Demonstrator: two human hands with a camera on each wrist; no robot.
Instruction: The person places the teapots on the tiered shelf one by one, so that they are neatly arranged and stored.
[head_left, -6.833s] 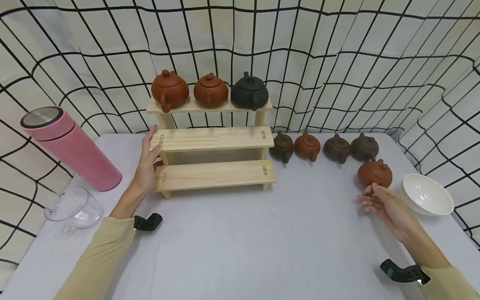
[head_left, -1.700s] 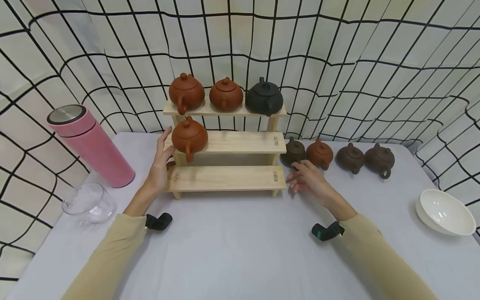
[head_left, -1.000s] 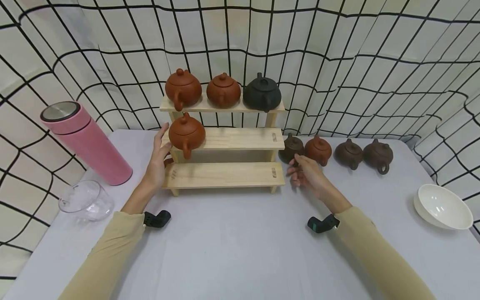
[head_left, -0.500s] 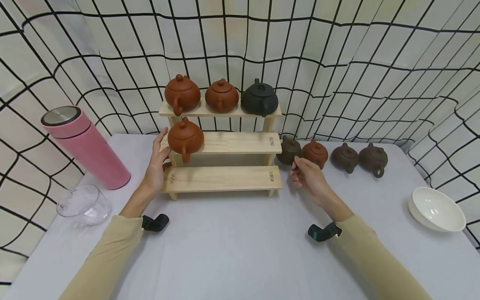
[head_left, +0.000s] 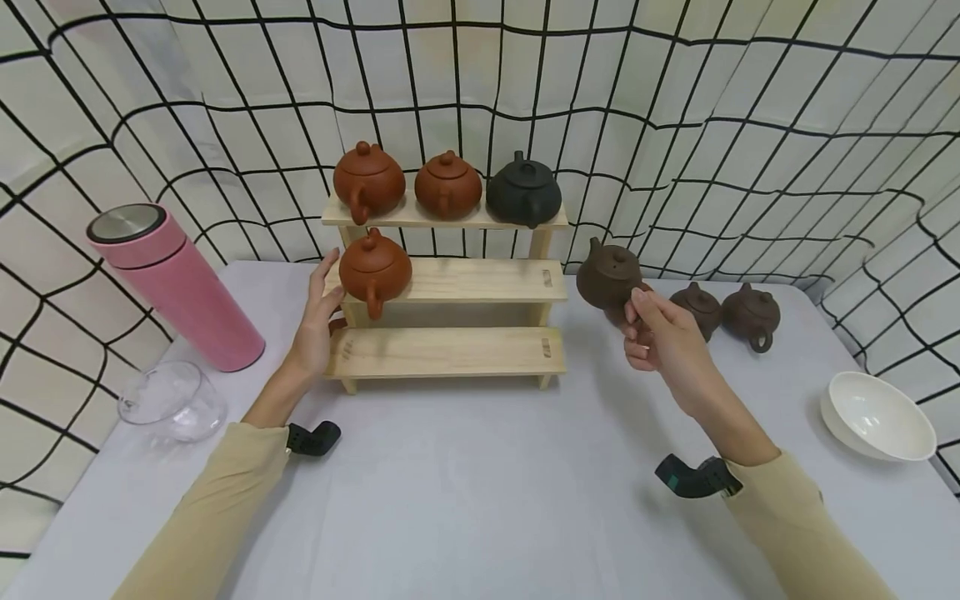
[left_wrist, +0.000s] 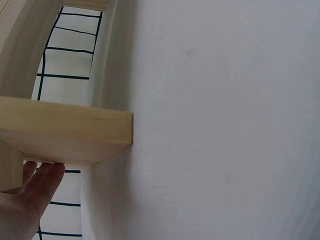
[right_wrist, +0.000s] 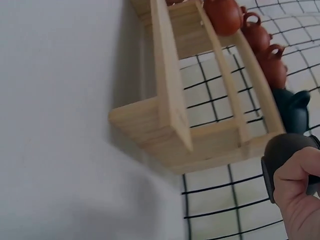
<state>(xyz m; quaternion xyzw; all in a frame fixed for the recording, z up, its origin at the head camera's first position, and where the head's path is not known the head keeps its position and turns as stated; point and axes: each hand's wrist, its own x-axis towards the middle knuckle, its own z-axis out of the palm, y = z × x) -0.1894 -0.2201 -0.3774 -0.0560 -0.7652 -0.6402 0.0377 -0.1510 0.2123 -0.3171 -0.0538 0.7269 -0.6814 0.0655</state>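
My right hand [head_left: 663, 337] pinches a small dark brown teapot [head_left: 609, 275] by its handle, raised above the table and overlapping the reddish teapot behind it. In the right wrist view its dark body [right_wrist: 280, 157] shows beside the curled fingers [right_wrist: 300, 167]. My left hand [head_left: 309, 333] grips the left end of a three-tier wooden display stand [head_left: 480, 280], fingers around the middle board. An orange-brown teapot [head_left: 375, 268] sits at the left of that middle tier. On the top tier stand two reddish teapots [head_left: 368, 179] [head_left: 447, 185] and a dark grey one [head_left: 523, 192].
Two dark brown teapots [head_left: 699, 308] [head_left: 751, 315] stand on the table right of the stand. A white bowl [head_left: 877, 417] lies at far right. A pink thermos [head_left: 180, 287] and a clear glass bowl [head_left: 172, 400] are at left. Black-gridded cloth [head_left: 675, 100] surrounds the back.
Earlier, the orange-brown teapot moved from the right of the table onto the middle tier. Since half a second ago, my right hand has lifted the dark brown teapot up and rightward. My left hand stays put.
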